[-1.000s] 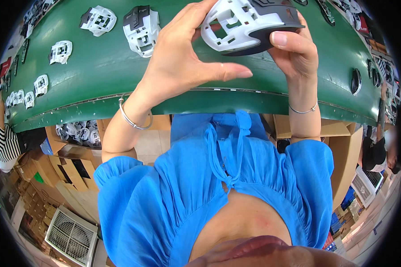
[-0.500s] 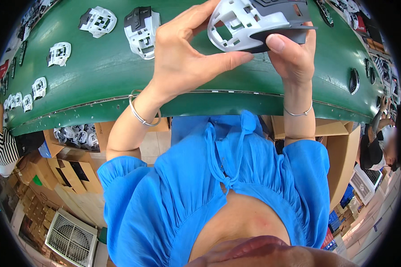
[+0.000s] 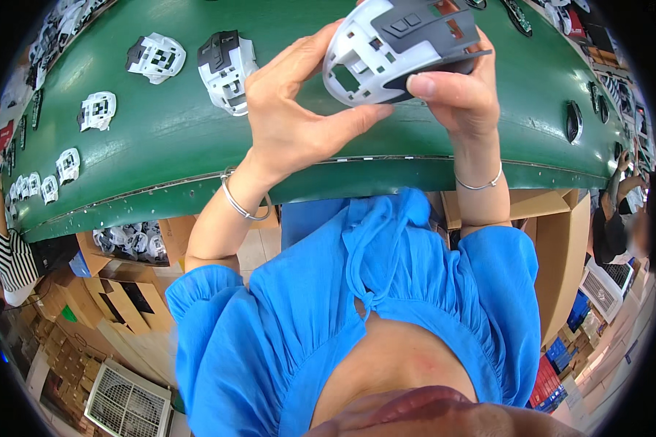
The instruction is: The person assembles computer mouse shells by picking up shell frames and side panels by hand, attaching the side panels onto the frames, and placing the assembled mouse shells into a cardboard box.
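Note:
Raised over the green work surface [image 3: 536, 91], a white and dark grey computer mouse shell [image 3: 397, 44] is held between both my hands. My left hand [image 3: 288, 109] grips its left side, with the thumb along the lower rim and the other fingers partly hidden behind it. On the other side my right hand [image 3: 463, 102] is closed on the shell, thumb pressed on the dark side panel. A similar two-tone shell [image 3: 226, 69] lies just left of my left hand. Another shell [image 3: 155, 57] and a mostly white one [image 3: 97, 111] lie farther left.
Several white shells stand in a row at the far left, ending with one shell [image 3: 67, 166]. Dark oval parts [image 3: 574, 122] lie at the right. Below the surface are a carton of white parts [image 3: 131, 242] and an open carton [image 3: 565, 269]. People sit at both sides.
Both hands have brought the shell slightly left and lower in the picture. It is turned so that more of its dark grey top shows. My grip looks the same.

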Available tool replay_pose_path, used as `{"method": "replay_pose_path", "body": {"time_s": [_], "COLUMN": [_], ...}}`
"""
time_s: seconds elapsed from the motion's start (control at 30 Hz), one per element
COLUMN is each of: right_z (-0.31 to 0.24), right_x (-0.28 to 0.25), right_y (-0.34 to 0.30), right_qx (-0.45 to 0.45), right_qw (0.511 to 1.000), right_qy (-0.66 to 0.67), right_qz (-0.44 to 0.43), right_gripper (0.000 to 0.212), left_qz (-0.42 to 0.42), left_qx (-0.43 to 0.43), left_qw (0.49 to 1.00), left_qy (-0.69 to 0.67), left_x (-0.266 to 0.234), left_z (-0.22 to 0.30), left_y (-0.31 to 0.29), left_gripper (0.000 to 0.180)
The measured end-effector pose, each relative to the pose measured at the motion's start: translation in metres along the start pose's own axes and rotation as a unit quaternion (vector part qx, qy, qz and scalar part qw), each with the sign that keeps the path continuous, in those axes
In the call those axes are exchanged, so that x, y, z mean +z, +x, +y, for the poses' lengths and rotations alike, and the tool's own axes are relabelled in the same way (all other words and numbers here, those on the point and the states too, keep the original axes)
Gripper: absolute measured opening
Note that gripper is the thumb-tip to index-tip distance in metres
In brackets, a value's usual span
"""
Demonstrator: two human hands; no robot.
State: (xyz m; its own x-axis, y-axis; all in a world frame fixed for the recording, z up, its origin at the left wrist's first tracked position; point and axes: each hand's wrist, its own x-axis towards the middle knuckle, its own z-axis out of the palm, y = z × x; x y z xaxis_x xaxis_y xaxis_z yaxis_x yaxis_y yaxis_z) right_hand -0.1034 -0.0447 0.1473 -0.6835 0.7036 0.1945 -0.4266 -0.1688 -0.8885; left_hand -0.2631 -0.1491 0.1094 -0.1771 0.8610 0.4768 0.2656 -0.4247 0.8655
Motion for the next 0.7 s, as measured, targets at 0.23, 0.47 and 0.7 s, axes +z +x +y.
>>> {"method": "replay_pose_path", "body": {"time_s": [0.23,0.47,0.7], "right_z": [0.009,0.046,0.052], "right_x": [-0.004,-0.018,-0.023], "right_y": [0.004,-0.003,0.005], "right_qx": [0.075,0.055,0.102], "right_qw": [0.995,0.995,0.994], "right_qy": [-0.044,-0.064,0.030], "right_qz": [0.047,0.048,0.037], "right_gripper": [0.089,0.078,0.061], "left_qz": [-0.055,-0.018,-0.007], "left_qx": [-0.126,-0.238,-0.221], "left_qw": [0.990,0.968,0.972], "left_qy": [0.029,-0.074,-0.080], "left_x": [0.003,0.004,0.009], "left_z": [-0.003,-0.008,-0.023], "left_y": [0.007,0.006,-0.004], "left_gripper": [0.059,0.051,0.046]}}
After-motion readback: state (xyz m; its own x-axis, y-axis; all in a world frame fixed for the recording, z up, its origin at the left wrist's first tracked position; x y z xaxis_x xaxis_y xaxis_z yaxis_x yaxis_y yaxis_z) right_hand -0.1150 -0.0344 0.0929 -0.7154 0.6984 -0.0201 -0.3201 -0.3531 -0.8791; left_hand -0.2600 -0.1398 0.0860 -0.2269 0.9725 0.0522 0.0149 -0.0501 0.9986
